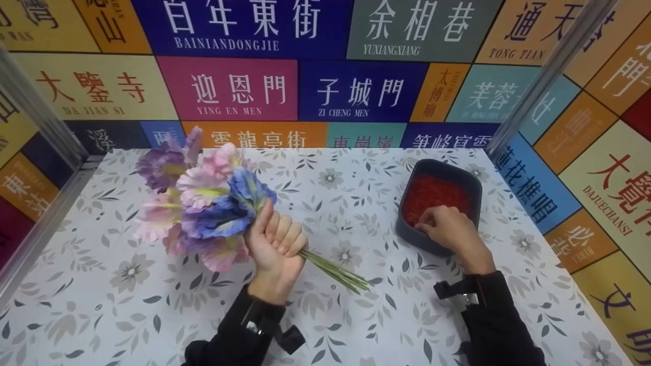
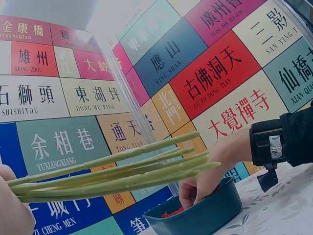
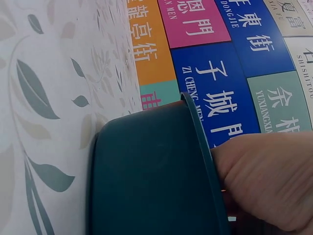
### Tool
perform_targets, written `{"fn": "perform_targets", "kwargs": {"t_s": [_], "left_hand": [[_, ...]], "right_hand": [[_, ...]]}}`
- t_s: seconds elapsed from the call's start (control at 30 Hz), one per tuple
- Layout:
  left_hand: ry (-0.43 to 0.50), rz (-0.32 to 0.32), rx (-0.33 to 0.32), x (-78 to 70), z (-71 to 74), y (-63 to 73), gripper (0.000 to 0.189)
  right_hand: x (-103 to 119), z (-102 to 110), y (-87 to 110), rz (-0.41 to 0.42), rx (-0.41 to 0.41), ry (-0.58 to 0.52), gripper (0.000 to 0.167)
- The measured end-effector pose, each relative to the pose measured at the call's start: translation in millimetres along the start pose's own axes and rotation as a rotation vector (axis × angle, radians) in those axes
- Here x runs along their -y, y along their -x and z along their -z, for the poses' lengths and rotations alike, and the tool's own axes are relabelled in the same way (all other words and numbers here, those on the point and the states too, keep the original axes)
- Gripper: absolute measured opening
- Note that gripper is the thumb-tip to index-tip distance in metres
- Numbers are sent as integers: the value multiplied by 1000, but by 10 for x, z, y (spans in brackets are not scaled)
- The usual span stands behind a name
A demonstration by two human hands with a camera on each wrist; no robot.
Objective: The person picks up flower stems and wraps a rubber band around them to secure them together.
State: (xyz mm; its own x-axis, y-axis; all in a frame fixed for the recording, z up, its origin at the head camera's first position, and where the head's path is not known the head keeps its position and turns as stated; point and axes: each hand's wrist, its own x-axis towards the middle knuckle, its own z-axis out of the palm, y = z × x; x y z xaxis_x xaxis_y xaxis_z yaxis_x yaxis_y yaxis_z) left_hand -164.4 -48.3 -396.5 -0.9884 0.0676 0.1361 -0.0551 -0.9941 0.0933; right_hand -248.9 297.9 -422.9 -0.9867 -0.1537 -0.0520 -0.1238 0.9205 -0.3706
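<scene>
Evidently, the left hand (image 1: pixel 277 241) clamps the stems (image 1: pixel 333 267) just below the blooms (image 1: pixel 206 203), presumably keeping them bunched, toward the desk (image 1: pixel 374 198)'s far left corner. Well apart, the right hand (image 1: pixel 451 230) dips into the tub (image 1: pixel 418 238) of red filling (image 1: pixel 440 192) near the far right corner, likely for easy reach; whether it pinches any, I cannot tell.

flower stems (image 1: pixel 338 272) partly hidden, sleeves (image 1: pixel 501 320) cropped

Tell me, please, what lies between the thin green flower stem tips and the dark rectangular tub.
In the head view, only bare white floral-patterned tabletop separates the stem tips from the tub.
</scene>
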Motion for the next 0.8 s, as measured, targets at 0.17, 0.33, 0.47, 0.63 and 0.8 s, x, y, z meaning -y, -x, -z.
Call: {"fn": "perform_targets", "kwargs": {"t_s": [0.17,0.33,0.47,0.63,0.8], "left_hand": [[4,-15,9,-8,-1,-4,58],[0,-27,11,-15,-3,-8,58],[-12,-37,-12,-18,-11,-7,58],[-14,-45,-39,-21,-14,-5,59],[-22,-42,-54,-27,-26,-4,60]], "right_hand": [[-1,27,6,11,-8,6,15],[34,105,48,16,-31,-8,12],[76,178,92,28,-71,-9,12],[102,231,129,78,-132,4,12],[134,285,175,91,-158,0,15]]}}
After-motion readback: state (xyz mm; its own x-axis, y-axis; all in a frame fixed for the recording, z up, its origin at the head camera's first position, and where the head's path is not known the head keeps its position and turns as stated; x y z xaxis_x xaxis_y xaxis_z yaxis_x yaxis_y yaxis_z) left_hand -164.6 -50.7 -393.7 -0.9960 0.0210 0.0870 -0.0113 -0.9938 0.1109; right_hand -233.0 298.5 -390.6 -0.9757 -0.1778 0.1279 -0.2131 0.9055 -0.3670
